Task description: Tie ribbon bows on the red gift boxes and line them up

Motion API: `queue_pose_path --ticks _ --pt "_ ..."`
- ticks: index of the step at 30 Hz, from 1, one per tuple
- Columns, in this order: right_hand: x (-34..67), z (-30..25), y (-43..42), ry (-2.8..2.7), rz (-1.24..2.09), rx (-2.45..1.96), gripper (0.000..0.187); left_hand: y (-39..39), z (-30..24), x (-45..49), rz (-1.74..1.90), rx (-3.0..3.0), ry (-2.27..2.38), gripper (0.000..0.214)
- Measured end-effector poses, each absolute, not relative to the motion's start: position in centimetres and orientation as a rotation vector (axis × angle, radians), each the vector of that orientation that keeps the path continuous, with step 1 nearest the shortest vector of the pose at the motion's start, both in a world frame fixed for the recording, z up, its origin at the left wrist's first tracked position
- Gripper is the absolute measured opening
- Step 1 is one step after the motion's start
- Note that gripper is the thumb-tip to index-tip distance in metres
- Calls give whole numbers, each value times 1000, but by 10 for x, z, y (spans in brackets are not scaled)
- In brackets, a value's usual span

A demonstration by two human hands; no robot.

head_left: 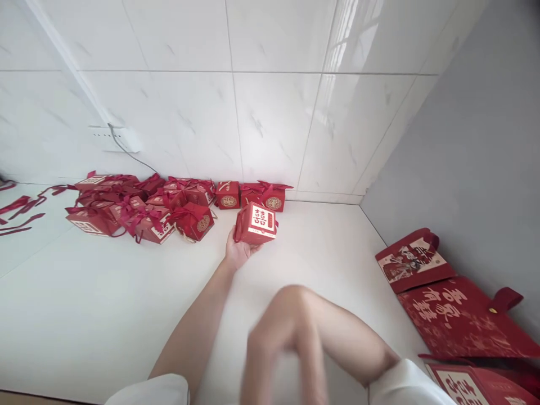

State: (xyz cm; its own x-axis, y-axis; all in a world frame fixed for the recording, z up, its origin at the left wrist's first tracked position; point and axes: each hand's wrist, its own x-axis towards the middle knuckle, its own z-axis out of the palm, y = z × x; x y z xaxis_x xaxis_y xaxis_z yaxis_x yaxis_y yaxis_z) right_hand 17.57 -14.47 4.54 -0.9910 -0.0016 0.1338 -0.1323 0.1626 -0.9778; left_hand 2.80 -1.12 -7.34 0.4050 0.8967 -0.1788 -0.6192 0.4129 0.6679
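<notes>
My left hand (239, 251) is closed around a small red gift box (256, 224) with a white double-happiness label and dark red ribbon. It holds the box just in front of the back row, over the white surface. Blurred and close to the camera, my right hand (282, 332) bends downward at the bottom middle. Its fingers are stretched out with a gap between them, and I see nothing in that gap. The fingertips run out of the frame. To the left of the held box, several red gift boxes (192, 221) with ribbon bows are crowded together.
Two red boxes (229, 196) stand against the tiled wall (270, 129). Loose red ribbons (21, 211) lie at the far left. A socket (113, 139) with a grey cable is on the wall. Red gift bags (455, 315) lie along the grey panel (476, 169) at right.
</notes>
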Motion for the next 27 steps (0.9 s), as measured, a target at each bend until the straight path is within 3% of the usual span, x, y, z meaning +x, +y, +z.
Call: queue_pose_path --ticks 3,7,10,13,16,21,23,27 --pt "179 21 -109 -1584 1887 -341 43 -14 -75 31 1000 580 525 61" --pt "201 -17 -84 -986 1273 -743 31 -9 -85 32 1079 545 575 47" --pt "208 -35 -82 -871 1061 -863 19 -2 -94 30 1195 590 628 39" --pt "204 -48 -84 -889 1190 -882 31 2 -99 28 1252 817 656 47" --pt "201 -59 -86 -1011 1291 -861 39 1 -102 27 1247 982 753 37" --pt "216 -69 -72 -810 756 -1008 30 -1 -102 29 1305 1011 844 27" --pt "225 -73 -57 -741 702 -1042 28 -2 -100 31 1304 1019 856 28" --pt "237 -85 -27 -785 950 -1089 51 -8 -93 36 1278 1082 892 37"
